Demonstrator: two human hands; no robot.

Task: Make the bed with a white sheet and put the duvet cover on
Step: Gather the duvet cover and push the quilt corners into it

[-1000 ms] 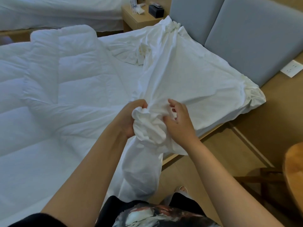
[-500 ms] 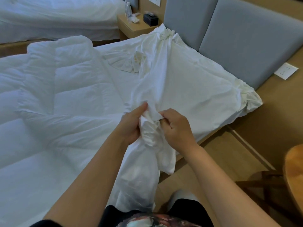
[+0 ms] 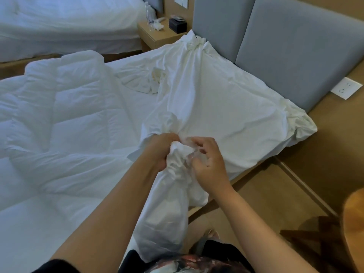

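A white sheet (image 3: 226, 107) lies spread over the head end of the bed, knotted at its far corner (image 3: 195, 44) and bunched at the right corner (image 3: 297, 119). A gathered hank of it hangs down in front of me. My left hand (image 3: 160, 152) grips that bunched cloth from the left. My right hand (image 3: 206, 164) is at it from the right, fingers curled and blurred, pinching the folds. A puffy white duvet (image 3: 59, 119) covers the left part of the bed.
A grey padded headboard (image 3: 285, 48) stands behind the bed. A wooden nightstand (image 3: 155, 37) holds a bottle, tissues and a black box. A second bed (image 3: 69, 24) is at far left. A round wooden table (image 3: 354, 223) is at the right edge.
Both hands keep working the bunched sheet, moving it slightly up and toward the bed. My right hand's fingers have shifted on the folds. The view has tilted down a little.
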